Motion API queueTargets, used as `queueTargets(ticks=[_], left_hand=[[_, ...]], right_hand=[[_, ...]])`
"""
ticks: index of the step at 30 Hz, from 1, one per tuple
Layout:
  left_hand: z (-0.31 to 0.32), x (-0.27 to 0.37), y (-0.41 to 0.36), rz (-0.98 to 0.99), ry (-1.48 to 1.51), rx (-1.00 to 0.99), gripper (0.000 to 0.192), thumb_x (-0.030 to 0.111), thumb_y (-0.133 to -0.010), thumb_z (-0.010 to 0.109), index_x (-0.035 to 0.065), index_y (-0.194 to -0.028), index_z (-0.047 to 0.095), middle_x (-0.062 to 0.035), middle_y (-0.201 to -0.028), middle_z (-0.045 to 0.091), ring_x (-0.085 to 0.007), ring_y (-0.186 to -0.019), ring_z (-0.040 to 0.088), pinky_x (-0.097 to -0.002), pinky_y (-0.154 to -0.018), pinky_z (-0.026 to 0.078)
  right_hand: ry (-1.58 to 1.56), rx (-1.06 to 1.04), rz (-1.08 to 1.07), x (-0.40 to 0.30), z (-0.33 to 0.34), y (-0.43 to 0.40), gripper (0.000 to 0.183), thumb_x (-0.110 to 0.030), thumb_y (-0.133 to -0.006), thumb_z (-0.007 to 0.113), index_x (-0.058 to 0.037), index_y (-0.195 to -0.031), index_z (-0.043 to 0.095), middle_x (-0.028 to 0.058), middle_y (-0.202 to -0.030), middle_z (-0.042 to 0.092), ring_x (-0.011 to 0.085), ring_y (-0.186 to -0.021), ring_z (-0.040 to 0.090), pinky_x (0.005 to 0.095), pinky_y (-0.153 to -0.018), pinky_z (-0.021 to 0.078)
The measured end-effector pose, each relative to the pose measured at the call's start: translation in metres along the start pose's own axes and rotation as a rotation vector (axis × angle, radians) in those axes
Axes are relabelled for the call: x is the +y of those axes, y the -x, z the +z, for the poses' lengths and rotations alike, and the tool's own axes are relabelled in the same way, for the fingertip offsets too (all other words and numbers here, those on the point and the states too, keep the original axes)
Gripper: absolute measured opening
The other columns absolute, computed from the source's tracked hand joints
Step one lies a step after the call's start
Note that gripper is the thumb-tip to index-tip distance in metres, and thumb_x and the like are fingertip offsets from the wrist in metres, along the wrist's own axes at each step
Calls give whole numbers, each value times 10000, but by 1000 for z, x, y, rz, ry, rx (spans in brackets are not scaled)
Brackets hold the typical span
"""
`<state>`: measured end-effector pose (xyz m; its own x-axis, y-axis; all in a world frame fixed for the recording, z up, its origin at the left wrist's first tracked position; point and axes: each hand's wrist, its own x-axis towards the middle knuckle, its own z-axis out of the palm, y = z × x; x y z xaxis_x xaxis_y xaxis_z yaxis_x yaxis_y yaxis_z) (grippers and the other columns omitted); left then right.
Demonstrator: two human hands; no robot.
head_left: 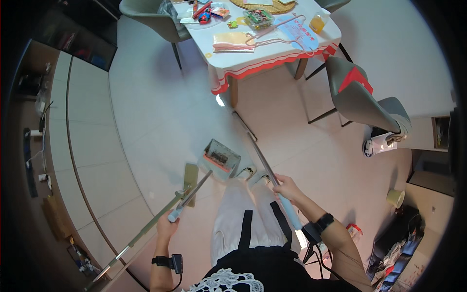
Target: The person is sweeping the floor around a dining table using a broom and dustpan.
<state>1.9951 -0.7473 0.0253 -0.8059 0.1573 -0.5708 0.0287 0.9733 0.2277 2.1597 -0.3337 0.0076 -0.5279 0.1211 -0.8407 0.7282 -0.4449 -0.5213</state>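
Observation:
My left hand [167, 223] is closed around the light blue handle end of a long-handled dustpan [233, 157]. The dustpan rests on the floor before my feet, with dark debris visible inside. Beside that hand runs the green pole of a flat mop [190, 175], whose head is down on the floor; whether my fingers also touch this pole I cannot tell. My right hand [286, 189] grips the metal pole of a broom or floor squeegee [262, 156] just above its light blue grip. A thin dark head at the pole's far end meets the floor near a table leg.
Ahead stands a dining table with a white, red-edged cloth [233, 67], bearing clothes hangers [275, 27], packets and a plastic box. Grey chairs [365, 104] stand around it. A long white cabinet [95, 138] lines the left. A small bin [396, 198] is at right.

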Motion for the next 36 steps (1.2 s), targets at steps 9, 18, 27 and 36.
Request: queueTargets(ticks=[9, 18, 27, 36], left_hand=[[21, -32, 31, -44, 197, 12, 386, 151, -645, 672, 58, -1012, 595, -185, -883, 618, -353, -846, 587, -384, -711, 470], [42, -35, 32, -35, 147, 72, 358, 138, -640, 665, 45, -978, 592, -191, -874, 615, -358, -849, 580, -389, -717, 463], [62, -52, 36, 24, 153, 121, 350, 72, -633, 688, -22, -954, 583, -104, -771, 615, -197, -713, 582, -302, -662, 446], [66, -78, 121, -13, 197, 70, 352, 108, -637, 671, 32, -974, 602, -178, -851, 623, -326, -819, 599, -361, -705, 461]], right_hand=[[240, 20, -25, 16, -17, -16, 433, 27, -673, 497, -20, -1104, 494, 69, -613, 498, 156, -451, 525, 297, -414, 454], [983, -115, -210, 79, 49, -116, 421, -5, -650, 486, 20, -1069, 460, 191, -669, 580, 292, -644, 630, 382, -514, 492], [132, -393, 167, 43, -23, 42, 636, 22, -742, 503, -91, -1340, 317, 39, -599, 480, 92, -435, 450, 213, -375, 375], [-8, -13, 1, 119, -87, 108, 699, 8, -742, 543, -46, -1362, 225, 53, -568, 498, 106, -417, 475, 242, -354, 398]])
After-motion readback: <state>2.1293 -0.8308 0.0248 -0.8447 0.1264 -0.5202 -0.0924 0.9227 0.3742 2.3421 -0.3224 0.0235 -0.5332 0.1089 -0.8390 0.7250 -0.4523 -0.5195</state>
